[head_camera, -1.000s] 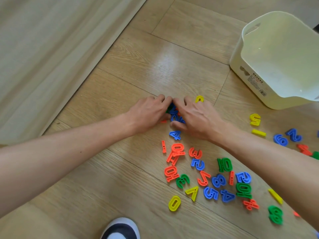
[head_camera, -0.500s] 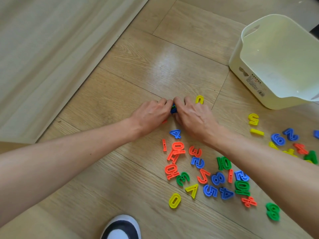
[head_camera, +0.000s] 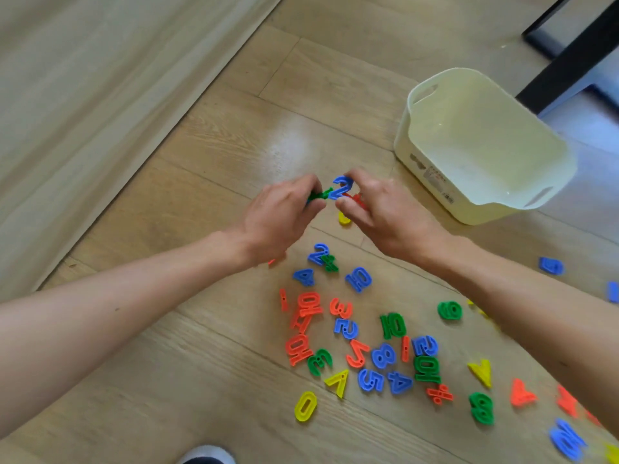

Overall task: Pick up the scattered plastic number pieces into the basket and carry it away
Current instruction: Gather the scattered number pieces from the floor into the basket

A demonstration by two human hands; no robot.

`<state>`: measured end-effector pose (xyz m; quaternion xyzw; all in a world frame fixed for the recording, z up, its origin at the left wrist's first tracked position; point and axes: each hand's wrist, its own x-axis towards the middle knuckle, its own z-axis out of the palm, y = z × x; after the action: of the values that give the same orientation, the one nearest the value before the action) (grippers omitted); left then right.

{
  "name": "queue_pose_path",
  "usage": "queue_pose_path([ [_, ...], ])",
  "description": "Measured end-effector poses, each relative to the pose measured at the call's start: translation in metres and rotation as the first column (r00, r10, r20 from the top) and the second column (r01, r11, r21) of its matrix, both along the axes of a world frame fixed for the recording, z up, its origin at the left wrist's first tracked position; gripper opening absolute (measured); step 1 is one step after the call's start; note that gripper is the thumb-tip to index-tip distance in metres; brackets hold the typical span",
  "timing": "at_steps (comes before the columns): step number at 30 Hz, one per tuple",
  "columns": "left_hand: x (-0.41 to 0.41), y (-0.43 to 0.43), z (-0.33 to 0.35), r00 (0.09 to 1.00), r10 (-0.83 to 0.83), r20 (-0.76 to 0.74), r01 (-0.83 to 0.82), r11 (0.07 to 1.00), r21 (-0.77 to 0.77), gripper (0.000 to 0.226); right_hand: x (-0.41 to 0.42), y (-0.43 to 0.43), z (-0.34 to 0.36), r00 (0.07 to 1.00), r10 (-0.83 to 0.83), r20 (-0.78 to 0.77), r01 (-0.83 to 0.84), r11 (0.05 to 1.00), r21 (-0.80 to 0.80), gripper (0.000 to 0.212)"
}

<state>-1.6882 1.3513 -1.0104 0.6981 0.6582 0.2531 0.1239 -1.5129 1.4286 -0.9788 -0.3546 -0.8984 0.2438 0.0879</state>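
Note:
Several coloured plastic number pieces (head_camera: 382, 356) lie scattered on the wooden floor below my hands. My left hand (head_camera: 281, 216) and my right hand (head_camera: 378, 209) are raised above the floor, close together. Between them they pinch a small bunch of pieces: a green piece (head_camera: 318, 195) on the left side, a blue 2 (head_camera: 341, 187) in the middle and an orange piece (head_camera: 355, 197) on the right side. A pale cream basket (head_camera: 432, 172) with an empty inside stands on the floor to the right of my hands.
A pale wall or cabinet panel (head_camera: 83, 95) runs along the left. A dark furniture leg (head_camera: 569, 58) stands behind the basket. The toe of a shoe (head_camera: 207, 455) shows at the bottom edge. More pieces (head_camera: 551, 266) lie at the far right.
Both hands have lifted off the floor with a bunch of pieces gathered between them. The view has shifted, so the basket and pieces sit lower and further left in the frame.

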Motion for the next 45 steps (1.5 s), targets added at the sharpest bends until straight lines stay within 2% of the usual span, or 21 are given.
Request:
queue_pose_path([
  [2, 0.020, 0.018, 0.020, 0.986, 0.053, 0.157, -0.052, 0.999, -0.008, 0.018, 0.017, 0.018, 0.020, 0.988, -0.124, -0.093, 0.118, 0.991, -0.062, 0.031],
  [4, 0.044, 0.045, 0.040, 0.949, 0.087, 0.302, -0.074, 0.996, -0.055, 0.020, 0.040, 0.041, 0.034, 0.925, -0.333, -0.181, 0.289, 0.929, -0.232, 0.024],
  [7, 0.085, 0.092, 0.064, 0.845, 0.141, 0.517, -0.055, 0.983, -0.177, 0.022, 0.078, 0.070, 0.044, 0.721, -0.642, -0.260, 0.436, 0.712, -0.550, 0.024],
  [10, 0.123, 0.137, 0.072, 0.784, 0.143, 0.604, 0.002, 0.972, -0.234, 0.022, 0.110, 0.089, 0.040, 0.569, -0.793, -0.216, 0.497, 0.542, -0.678, 0.021],
  [13, 0.150, 0.171, 0.066, 0.785, 0.142, 0.603, 0.061, 0.951, -0.303, 0.019, 0.129, 0.105, 0.026, 0.522, -0.836, -0.168, 0.543, 0.478, -0.690, 0.022],
  [15, 0.160, 0.185, 0.057, 0.823, 0.153, 0.547, 0.057, 0.936, -0.348, 0.019, 0.133, 0.115, 0.019, 0.503, -0.850, -0.156, 0.573, 0.463, -0.677, 0.023],
  [18, 0.168, 0.199, 0.045, 0.821, 0.179, 0.543, 0.062, 0.916, -0.396, 0.020, 0.134, 0.127, 0.016, 0.480, -0.865, -0.148, 0.635, 0.459, -0.621, 0.025],
  [24, 0.169, 0.205, 0.046, 0.680, 0.349, 0.644, 0.069, 0.844, -0.531, 0.018, 0.134, 0.138, 0.026, 0.447, -0.894, -0.036, 0.630, 0.343, -0.696, 0.008],
  [27, 0.164, 0.205, 0.051, 0.639, 0.366, 0.677, 0.101, 0.832, -0.545, 0.029, 0.138, 0.138, 0.029, 0.412, -0.911, 0.002, 0.645, 0.290, -0.707, 0.020],
  [30, 0.157, 0.203, 0.059, 0.594, 0.368, 0.715, 0.108, 0.845, -0.524, 0.038, 0.139, 0.133, 0.032, 0.362, -0.932, -0.035, 0.621, 0.269, -0.736, 0.022],
  [33, 0.151, 0.197, 0.068, 0.585, 0.352, 0.731, 0.070, 0.875, -0.478, 0.036, 0.137, 0.122, 0.040, 0.303, -0.943, -0.141, 0.631, 0.309, -0.711, 0.022],
  [34, 0.148, 0.193, 0.071, 0.591, 0.338, 0.732, 0.057, 0.888, -0.456, 0.034, 0.135, 0.115, 0.042, 0.303, -0.935, -0.183, 0.632, 0.341, -0.696, 0.022],
  [36, 0.141, 0.179, 0.076, 0.618, 0.298, 0.727, 0.028, 0.916, -0.400, 0.027, 0.128, 0.098, 0.046, 0.361, -0.893, -0.269, 0.658, 0.448, -0.605, 0.022],
  [38, 0.128, 0.154, 0.075, 0.678, 0.240, 0.694, 0.017, 0.940, -0.342, 0.024, 0.117, 0.073, 0.043, 0.468, -0.818, -0.333, 0.647, 0.574, -0.501, 0.021],
  [40, 0.113, 0.125, 0.069, 0.775, 0.178, 0.606, 0.014, 0.955, -0.298, 0.024, 0.106, 0.049, 0.033, 0.577, -0.740, -0.344, 0.581, 0.669, -0.464, 0.017],
  [43, 0.075, 0.070, 0.048, 0.910, 0.142, 0.390, -0.030, 0.960, -0.278, 0.021, 0.080, 0.015, 0.007, 0.838, -0.507, -0.202, 0.415, 0.832, -0.367, 0.013],
  [45, 0.049, 0.035, 0.031, 0.971, 0.109, 0.211, -0.051, 0.964, -0.262, 0.018, 0.061, 0.001, -0.012, 0.948, -0.306, -0.088, 0.277, 0.929, -0.244, 0.020],
])
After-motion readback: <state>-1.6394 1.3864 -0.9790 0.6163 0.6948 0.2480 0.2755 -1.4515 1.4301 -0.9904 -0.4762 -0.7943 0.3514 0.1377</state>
